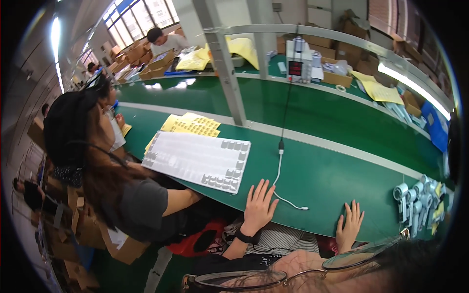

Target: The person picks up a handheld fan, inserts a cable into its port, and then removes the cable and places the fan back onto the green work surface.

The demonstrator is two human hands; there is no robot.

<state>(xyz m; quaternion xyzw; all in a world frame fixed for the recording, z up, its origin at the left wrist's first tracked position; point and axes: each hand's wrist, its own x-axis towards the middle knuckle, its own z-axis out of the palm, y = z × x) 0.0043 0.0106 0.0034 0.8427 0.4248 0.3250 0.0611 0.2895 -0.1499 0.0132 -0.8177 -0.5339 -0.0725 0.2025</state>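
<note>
My left hand (259, 206) lies flat on the near edge of the green workbench (322, 176), fingers stretched out and holding nothing. A white charging cable (279, 171) runs close beside its fingertips; whether they touch I cannot tell. The cable's small free plug (305, 208) rests on the bench between my hands. Its other end joins a black cable (284, 117) that hangs from above. Further right, my right hand (349, 225) also rests flat with fingers apart and nothing in it. Several light blue handheld fans (415, 202) stand bunched together at the bench's right end.
Left of my hands lies a white sheet with grey stickers (195, 158), partly over yellow sheets (195, 123). A co-worker (141, 200) sits close on my left. A metal post (227, 73) rises beyond, and a small meter (295, 68) hangs near the far side.
</note>
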